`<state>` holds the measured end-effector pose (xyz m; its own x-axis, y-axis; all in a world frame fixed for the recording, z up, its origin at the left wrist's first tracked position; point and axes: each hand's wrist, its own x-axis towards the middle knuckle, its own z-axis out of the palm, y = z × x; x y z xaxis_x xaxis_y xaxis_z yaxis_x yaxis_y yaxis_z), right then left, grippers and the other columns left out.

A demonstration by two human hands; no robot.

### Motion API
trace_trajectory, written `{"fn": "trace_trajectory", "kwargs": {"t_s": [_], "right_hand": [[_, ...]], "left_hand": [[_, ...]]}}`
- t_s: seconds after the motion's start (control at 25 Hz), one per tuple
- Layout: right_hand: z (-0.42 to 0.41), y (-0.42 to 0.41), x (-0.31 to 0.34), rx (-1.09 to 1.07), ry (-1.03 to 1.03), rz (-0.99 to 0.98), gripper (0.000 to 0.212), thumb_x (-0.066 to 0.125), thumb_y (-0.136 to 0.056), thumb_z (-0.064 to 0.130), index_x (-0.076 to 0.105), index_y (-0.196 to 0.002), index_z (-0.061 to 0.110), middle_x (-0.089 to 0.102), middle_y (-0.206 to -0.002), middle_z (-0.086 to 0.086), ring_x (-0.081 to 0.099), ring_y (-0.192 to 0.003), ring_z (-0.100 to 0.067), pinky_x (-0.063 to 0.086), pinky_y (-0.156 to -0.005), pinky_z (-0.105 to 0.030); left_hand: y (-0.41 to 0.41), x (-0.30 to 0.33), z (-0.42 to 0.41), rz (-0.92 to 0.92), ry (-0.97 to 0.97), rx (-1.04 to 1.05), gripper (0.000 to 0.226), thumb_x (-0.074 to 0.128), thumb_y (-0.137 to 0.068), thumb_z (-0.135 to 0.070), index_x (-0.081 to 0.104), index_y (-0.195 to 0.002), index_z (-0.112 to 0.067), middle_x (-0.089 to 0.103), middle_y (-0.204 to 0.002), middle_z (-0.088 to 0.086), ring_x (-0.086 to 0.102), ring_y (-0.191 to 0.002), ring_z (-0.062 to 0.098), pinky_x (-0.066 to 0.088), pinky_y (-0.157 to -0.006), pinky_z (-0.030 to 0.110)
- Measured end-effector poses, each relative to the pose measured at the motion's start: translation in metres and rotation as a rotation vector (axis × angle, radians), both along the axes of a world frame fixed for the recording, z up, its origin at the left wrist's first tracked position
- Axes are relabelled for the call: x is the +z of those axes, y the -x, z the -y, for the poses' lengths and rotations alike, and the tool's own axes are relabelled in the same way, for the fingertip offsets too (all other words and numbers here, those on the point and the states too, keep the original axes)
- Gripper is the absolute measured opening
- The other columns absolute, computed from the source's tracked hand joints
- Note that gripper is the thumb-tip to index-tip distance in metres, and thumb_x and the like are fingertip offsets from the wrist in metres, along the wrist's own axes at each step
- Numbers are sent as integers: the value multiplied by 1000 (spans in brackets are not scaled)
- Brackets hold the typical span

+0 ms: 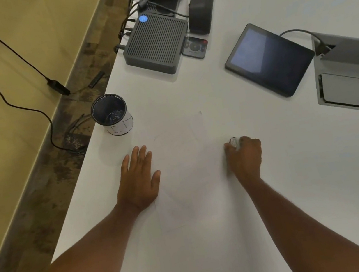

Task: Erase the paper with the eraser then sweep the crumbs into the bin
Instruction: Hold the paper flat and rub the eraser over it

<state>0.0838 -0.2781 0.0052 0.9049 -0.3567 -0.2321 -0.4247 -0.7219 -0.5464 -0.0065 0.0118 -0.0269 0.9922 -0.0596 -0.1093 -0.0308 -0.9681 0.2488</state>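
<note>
A white sheet of paper point(184, 158) lies on the white table, its edges faint against the surface. My left hand point(139, 180) rests flat and open at the sheet's left edge, fingers spread. My right hand point(245, 157) is closed around a small whitish eraser point(234, 142), whose end sticks out past the fingers at the paper's right edge. A small round bin point(112, 116), dark inside with a white outer wall, stands upright near the table's left edge, just beyond my left hand. No crumbs are visible.
A dark ribbed box point(155, 42) with cables and a small remote point(194, 46) sit at the back. A dark tablet point(269, 59) lies right of centre, a grey device point(353, 73) at the far right. The table edge point(80, 173) drops to floor with cables.
</note>
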Motion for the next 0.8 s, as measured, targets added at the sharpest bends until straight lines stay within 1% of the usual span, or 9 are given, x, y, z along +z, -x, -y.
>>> {"fn": "trace_trajectory", "kwargs": {"t_s": [0.08,0.16,0.24,0.32,0.44,0.52,0.64,0.72,0.8], "right_hand": [[2,-4,-2,57,-4,46,24,61,-86,29,63,-96,7,55,-94,-7,57,-85,-26,42,-69,-27],[-1,-6,3,30,-116,49,13,60,-87,22,60,-95,12,58,-86,2,56,-77,-18,40,-60,-23],[-16,-4,12,61,-322,53,14,62,-89,24,60,-103,21,65,-85,7,62,-74,-12,42,-60,-17],[-40,-2,15,197,-422,78,15,64,-91,28,65,-105,29,68,-86,10,64,-75,-5,44,-65,-10],[-88,-4,7,385,-435,85,23,64,-92,31,69,-114,28,66,-90,13,61,-82,1,42,-77,-6],[-112,-6,3,459,-408,74,28,62,-93,28,66,-120,23,64,-92,11,59,-82,-1,42,-77,-6],[-121,-6,-1,459,-370,97,19,62,-93,31,67,-109,23,64,-87,11,58,-77,-2,46,-73,-13],[-118,-4,-2,464,-385,121,11,63,-92,34,68,-97,26,64,-82,12,59,-76,-4,46,-70,-14],[-115,-3,-3,476,-388,137,10,64,-92,34,70,-92,26,63,-80,11,59,-76,-4,44,-69,-11]], "left_hand": [[-1,0,0,2,4,2,64,38,-98,-41,37,-149,-3,29,-161,17,17,-152,32,16,-121,55],[-1,0,0,7,22,14,64,40,-97,-42,38,-149,-3,28,-162,16,16,-152,31,17,-121,55],[0,0,0,22,39,28,64,42,-97,-42,39,-148,-4,28,-162,15,17,-152,30,18,-120,55],[-1,1,0,30,57,32,64,43,-96,-42,40,-148,-5,29,-162,13,17,-152,29,19,-120,55],[-1,-1,-2,57,73,41,62,44,-96,-42,41,-147,-7,31,-161,12,18,-152,28,19,-121,53],[-2,-3,-1,71,80,59,57,42,-98,-40,45,-145,-8,35,-159,11,22,-151,28,21,-120,52],[-10,-4,-6,111,124,77,52,41,-99,-39,49,-141,-8,39,-157,11,25,-150,28,27,-116,52],[-20,-1,-16,99,147,46,63,47,-96,-42,38,-148,-7,29,-162,12,16,-153,29,21,-120,51],[-31,2,-25,60,110,-29,77,48,-94,-46,24,-155,-8,17,-166,10,5,-154,29,13,-122,51]]}}
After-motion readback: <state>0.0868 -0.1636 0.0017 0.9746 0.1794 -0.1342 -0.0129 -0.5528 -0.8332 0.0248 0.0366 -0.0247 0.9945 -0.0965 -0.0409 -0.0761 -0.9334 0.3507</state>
